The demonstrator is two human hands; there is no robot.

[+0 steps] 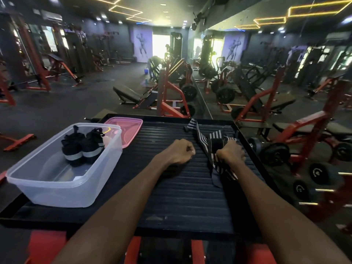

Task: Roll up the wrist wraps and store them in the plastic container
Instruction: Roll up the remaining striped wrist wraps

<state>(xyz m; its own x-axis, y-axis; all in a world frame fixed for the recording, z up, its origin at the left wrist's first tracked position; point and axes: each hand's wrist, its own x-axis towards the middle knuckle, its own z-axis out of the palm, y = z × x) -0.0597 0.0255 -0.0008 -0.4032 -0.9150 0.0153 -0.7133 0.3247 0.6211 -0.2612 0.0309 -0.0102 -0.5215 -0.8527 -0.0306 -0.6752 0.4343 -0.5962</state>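
The right hand (231, 152) has its grip closed around the striped wrist wrap (213, 147); the left hand (180, 151) is fisted, empty, beside it; pull the loose tail below that grip taut, then roll tightly

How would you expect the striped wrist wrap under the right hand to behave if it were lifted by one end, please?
Probably floppy: the striped wrist wrap lies creased and folded across the ribbed black platform, its tail limp. Likely light, being thin fabric. It should not roll or slide on its own, since the right hand grips it bunched and unrolled.
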